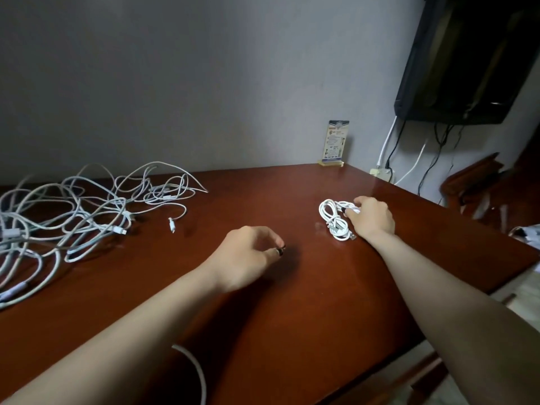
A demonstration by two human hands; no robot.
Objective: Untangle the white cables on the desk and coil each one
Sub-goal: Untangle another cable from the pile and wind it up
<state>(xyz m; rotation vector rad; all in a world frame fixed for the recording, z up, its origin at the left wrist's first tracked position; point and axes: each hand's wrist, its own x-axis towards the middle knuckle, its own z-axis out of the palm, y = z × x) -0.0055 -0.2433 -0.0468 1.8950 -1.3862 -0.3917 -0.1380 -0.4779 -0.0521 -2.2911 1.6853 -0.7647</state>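
A tangle of several white cables (73,217) lies spread over the left of the brown desk (263,302). A coiled white cable (334,219) sits on the desk at the right, and my right hand (371,217) rests on its right side with fingers curled onto it. My left hand (248,255) hovers over the middle of the desk, fingers loosely curled with thumb and fingertip close together; nothing is seen in it. A loop of white cable (195,372) shows beneath my left forearm near the desk's front edge.
A small upright card in a clear stand (336,143) sits at the back by the wall. A dark wall-mounted screen (467,59) hangs at the upper right with wires (391,153) dangling to a socket. The desk's right edge drops off beside my right arm.
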